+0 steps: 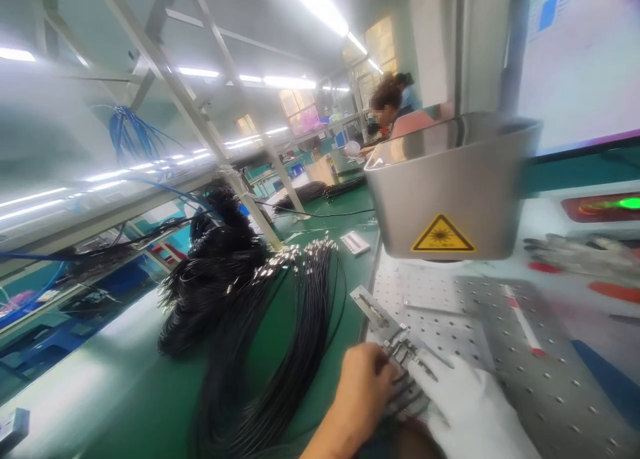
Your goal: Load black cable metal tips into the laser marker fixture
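Near the bottom centre my bare left hand (364, 385) is closed at the near side of a metal fixture (400, 342); what its fingers grip is hidden and blurred. My right hand (463, 392), in a white glove, has its fingers pressed to the same fixture from the right. A narrow metal plate (373, 309) extends from the fixture up and left. Left of my hands, a long bundle of black cables (305, 332) with silver connectors (320, 245) lies on the green table (145, 392).
A metal housing (445, 199) with a yellow warning sign hangs above a perforated plate (530, 352). A red-and-white marker (523, 322) and gloves (585, 255) lie right. A heap of black cables (215, 272) sits left. Another person (387, 105) is behind. A screen (580, 65) stands upper right.
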Demonstrator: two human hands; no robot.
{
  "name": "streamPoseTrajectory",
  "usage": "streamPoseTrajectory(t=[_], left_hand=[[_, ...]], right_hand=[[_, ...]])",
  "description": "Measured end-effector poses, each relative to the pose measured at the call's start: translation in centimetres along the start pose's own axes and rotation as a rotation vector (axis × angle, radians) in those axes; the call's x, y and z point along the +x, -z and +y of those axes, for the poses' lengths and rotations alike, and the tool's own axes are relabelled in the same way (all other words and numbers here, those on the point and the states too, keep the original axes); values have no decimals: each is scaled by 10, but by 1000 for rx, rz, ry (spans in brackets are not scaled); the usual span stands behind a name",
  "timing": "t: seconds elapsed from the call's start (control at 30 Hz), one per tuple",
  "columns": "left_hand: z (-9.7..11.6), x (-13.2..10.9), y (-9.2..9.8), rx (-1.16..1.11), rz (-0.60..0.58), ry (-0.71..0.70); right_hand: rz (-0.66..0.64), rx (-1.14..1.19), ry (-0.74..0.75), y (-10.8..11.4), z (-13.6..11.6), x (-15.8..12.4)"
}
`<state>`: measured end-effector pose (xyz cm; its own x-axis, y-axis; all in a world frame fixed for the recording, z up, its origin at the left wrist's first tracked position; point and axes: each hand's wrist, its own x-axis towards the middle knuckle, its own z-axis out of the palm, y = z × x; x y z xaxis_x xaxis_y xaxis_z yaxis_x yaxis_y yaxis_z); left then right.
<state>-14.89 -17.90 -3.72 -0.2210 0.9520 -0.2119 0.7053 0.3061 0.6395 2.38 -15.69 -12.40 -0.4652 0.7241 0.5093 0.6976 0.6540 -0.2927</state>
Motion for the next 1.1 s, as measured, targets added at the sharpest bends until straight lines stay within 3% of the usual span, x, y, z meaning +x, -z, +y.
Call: streamPoseTrajectory(t=[0.13, 0.23, 0.43, 0.63, 0.87, 1.1], left_hand=[[-7, -5, 7, -205, 74, 14], [-9, -3, 5, -230, 78, 49], [2, 5, -5, -171, 47, 42], [9, 6, -13, -7, 112, 16], [0, 11, -22, 99, 108, -38], [-4, 14, -26, 125, 95, -50]], right_hand=[[21, -58, 59, -3, 1, -1], [26, -57, 45, -6, 2, -2], [3, -66, 54, -1, -1, 0], [9, -60, 51, 3, -2, 2], [-117, -58, 41, 2, -1, 1], [-144, -17, 23, -2, 2, 2]])
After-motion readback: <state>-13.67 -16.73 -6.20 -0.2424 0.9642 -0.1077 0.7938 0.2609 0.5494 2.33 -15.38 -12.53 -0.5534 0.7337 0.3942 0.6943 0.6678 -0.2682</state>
